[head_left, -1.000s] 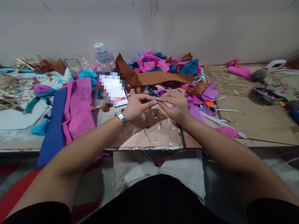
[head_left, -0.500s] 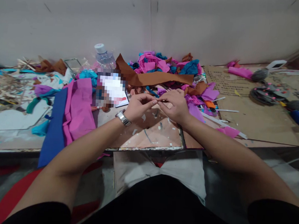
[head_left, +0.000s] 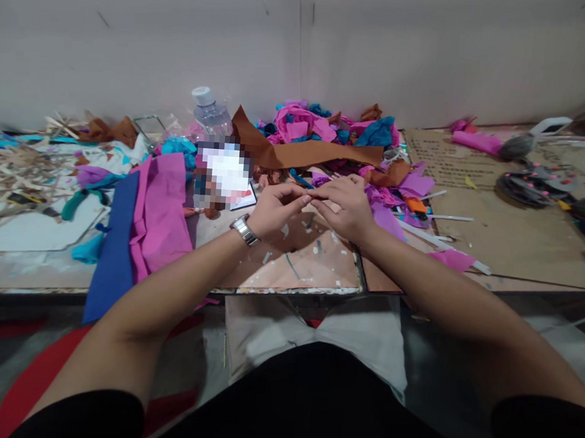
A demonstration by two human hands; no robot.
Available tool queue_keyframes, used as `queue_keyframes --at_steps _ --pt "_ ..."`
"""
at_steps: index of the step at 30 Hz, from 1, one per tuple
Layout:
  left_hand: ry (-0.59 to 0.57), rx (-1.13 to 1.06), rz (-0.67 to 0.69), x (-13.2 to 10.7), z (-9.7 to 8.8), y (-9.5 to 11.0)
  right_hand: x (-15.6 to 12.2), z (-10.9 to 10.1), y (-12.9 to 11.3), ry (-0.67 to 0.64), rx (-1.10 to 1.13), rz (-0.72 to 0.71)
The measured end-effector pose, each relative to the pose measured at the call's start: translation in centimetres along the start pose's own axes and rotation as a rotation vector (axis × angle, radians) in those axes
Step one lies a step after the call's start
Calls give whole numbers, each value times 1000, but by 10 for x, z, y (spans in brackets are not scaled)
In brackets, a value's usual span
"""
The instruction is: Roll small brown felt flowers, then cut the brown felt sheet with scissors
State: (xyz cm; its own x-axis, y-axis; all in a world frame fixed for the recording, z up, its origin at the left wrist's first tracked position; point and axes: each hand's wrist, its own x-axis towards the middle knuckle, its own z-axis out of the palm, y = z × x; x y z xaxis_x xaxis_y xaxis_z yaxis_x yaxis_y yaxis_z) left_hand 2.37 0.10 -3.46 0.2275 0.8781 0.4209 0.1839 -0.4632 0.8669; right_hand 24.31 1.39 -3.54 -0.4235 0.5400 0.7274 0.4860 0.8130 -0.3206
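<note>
Over the middle of the board, my left hand and my right hand meet at their fingertips. Thumb and fingers are pinched together on both hands. Whatever lies between the fingertips is too small and hidden to make out. A metal watch is on my left wrist. Just beyond my hands lies a brown paper strip. Purple paper scraps lie beside my right hand, and a lit phone, partly blurred out, is beside my left hand.
Blue paper and pink paper hang toward the table's front edge. A plastic bottle stands by the wall. Wood slivers and green-handled pliers lie left. At right are cardboard, a pincushion and white sticks.
The whole view has shifted slightly, so things appear a little farther right. My right thumb has drawn slightly away from my left thumb; both hands stay together at the fingertips.
</note>
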Motion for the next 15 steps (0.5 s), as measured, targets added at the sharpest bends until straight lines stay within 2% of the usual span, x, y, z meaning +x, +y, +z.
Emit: queue_keyframes --at_steps 3,6,15 --pt "-8 6 13 1 -1 -1 0 1 2 37 6 -29" --pt "-15 18 29 1 -2 -1 1 -1 3 17 -11 -15" --pt "-51 177 193 -2 -3 3 4 -5 2 20 -6 -34"
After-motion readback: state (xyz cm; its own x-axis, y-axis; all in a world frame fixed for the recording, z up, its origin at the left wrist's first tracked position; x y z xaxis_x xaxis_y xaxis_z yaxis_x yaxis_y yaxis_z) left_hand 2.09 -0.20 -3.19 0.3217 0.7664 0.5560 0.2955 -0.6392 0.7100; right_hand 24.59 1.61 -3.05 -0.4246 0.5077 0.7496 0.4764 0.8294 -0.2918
